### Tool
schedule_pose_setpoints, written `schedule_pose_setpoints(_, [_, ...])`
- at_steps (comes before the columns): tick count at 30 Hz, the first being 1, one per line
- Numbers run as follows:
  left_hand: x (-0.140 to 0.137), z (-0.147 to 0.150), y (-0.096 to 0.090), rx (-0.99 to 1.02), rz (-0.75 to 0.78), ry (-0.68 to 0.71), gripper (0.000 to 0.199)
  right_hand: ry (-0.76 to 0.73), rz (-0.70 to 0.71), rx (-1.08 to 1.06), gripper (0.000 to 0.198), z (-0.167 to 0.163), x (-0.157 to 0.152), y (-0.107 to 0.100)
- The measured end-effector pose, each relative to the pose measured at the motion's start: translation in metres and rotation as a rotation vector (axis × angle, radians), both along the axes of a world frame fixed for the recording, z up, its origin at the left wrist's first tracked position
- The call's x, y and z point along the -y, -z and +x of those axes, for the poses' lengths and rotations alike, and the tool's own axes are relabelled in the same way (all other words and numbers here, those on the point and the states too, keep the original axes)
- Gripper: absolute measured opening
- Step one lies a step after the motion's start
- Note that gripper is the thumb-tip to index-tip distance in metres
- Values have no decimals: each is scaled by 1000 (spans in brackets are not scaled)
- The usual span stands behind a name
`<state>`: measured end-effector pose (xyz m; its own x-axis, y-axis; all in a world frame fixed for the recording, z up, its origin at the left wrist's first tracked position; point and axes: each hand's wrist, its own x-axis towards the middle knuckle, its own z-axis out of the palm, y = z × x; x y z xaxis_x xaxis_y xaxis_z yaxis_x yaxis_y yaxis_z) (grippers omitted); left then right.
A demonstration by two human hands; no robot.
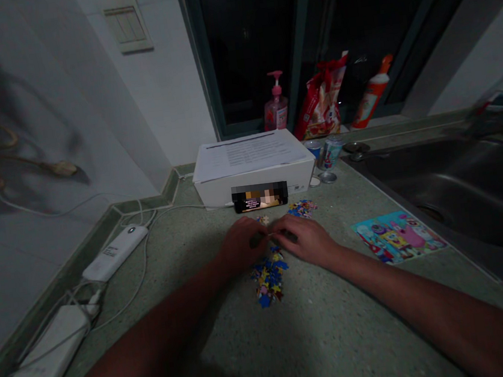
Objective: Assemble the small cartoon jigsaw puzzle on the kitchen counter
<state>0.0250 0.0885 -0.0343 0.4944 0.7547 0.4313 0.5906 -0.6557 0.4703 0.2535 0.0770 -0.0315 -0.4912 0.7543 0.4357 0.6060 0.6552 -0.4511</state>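
Observation:
My left hand [243, 242] and my right hand [301, 237] meet over the countertop, fingertips nearly touching. Both are closed in a pinch on a small pale puzzle piece [270, 234], mostly hidden by the fingers. Just below them lies a loose pile of blue, yellow and pink jigsaw pieces [268, 280]. Behind my right hand is a second heap of jigsaw pieces [302, 208]. A few pale pieces [263, 219] lie beyond the fingertips. To the right, a colourful cartoon picture sheet [400, 236] rests flat beside the sink.
A phone [260, 198] leans against a white box [254, 179], its cable running left. Power strips [116, 252] and cords line the left wall. Cans [331, 152] stand right of the box, and a pump bottle [276, 110] behind it. A metal sink [456, 189] borders the right side.

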Motion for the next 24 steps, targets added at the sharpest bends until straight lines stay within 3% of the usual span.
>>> schedule_pose_setpoints(11, [1,-1,0,28,-2,7,5,9,68,56,10,2,0,-1])
schedule_pose_setpoints(24, [0,-1,-3,34,-30,13,10,-59,228,142,26,4,3,-8])
